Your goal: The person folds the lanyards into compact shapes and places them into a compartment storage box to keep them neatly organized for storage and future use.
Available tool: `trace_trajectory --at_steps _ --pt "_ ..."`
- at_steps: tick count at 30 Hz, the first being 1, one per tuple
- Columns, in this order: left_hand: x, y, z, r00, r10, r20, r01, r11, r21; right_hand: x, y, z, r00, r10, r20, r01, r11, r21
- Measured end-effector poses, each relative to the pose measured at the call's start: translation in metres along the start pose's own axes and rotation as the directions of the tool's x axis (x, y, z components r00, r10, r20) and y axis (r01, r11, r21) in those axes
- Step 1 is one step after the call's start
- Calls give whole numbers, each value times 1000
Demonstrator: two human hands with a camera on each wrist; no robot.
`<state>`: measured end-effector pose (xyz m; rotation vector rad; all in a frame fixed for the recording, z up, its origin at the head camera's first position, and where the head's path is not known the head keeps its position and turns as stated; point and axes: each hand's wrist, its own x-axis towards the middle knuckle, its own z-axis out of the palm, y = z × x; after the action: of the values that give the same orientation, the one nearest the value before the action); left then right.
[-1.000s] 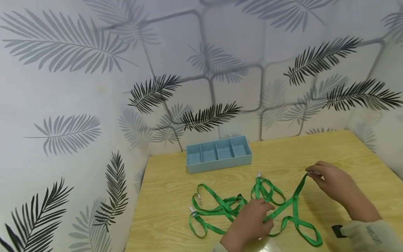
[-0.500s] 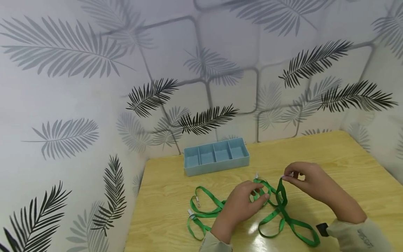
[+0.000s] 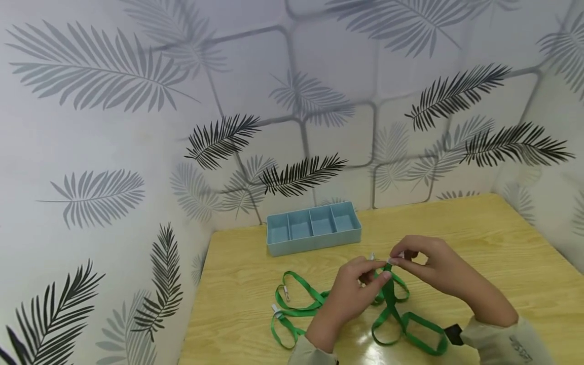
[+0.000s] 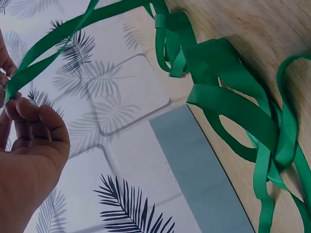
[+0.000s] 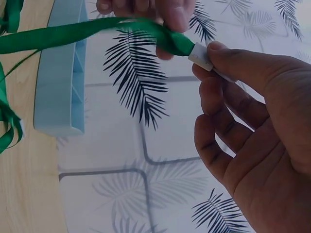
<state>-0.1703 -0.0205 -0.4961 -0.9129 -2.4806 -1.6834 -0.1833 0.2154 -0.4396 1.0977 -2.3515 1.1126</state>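
Observation:
My right hand [image 3: 429, 259] pinches the white clip [image 5: 200, 57] of a green lanyard [image 3: 389, 299] between thumb and index finger. Just below that clip, my left hand [image 3: 348, 290] pinches the strap itself, its fingertips close to those of the right hand. From there the strap hangs down, and its loops spread on the table in front of me. The right wrist view has the strap running off leftward, slightly twisted near the clip. A second green lanyard [image 3: 298, 306], with white ends, lies left of my left hand, which partly covers it. More green strap [image 3: 401, 289] lies behind the held lanyard.
A light blue tray [image 3: 315, 242] with several compartments stands at the back of the wooden table [image 3: 237, 268], near the patterned wall [image 3: 337, 137]. The table's left edge runs beside another patterned wall.
My right hand has moved left with the lanyard's clip. My left hand has left the tangled straps, risen and met it, now pinching the strap below the clip.

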Motion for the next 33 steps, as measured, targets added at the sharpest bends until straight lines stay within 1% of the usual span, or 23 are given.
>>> trace_trajectory --at_steps 3,7,10,16,19,23,25,27,30,33 --pt "0 2 -2 999 16 -32 -18 998 -57 3 -6 -1 1000 -18 -12 19 1000 14" --pt "0 5 -4 998 34 -58 -39 996 -85 7 -12 -2 1000 -29 -9 29 999 35" --pt "0 7 -5 998 41 -53 -46 994 -96 8 -16 -3 999 -44 -5 44 998 48" --pt "-1 10 -7 998 30 -49 -36 991 -128 11 -21 -2 995 -93 -21 94 993 66" --pt "-2 10 -8 998 28 -52 -35 990 -140 12 -24 -2 994 -107 -39 109 993 50" --pt "-3 6 -7 998 31 -59 -39 990 -132 13 -28 -3 991 -108 -78 109 994 11" --pt "-4 4 -6 998 25 -61 -33 991 -128 14 -30 -4 985 -134 -110 135 991 -2" --pt "-4 3 -6 998 20 -62 -27 993 -119 16 -32 -5 974 -175 -145 175 984 -9" --pt "-4 3 -7 998 35 -61 -40 995 -94 20 -34 -6 951 -241 -192 242 970 -22" --pt "-4 2 -8 996 64 -66 -69 995 -71 24 -37 -7 935 -273 -225 272 962 -36"
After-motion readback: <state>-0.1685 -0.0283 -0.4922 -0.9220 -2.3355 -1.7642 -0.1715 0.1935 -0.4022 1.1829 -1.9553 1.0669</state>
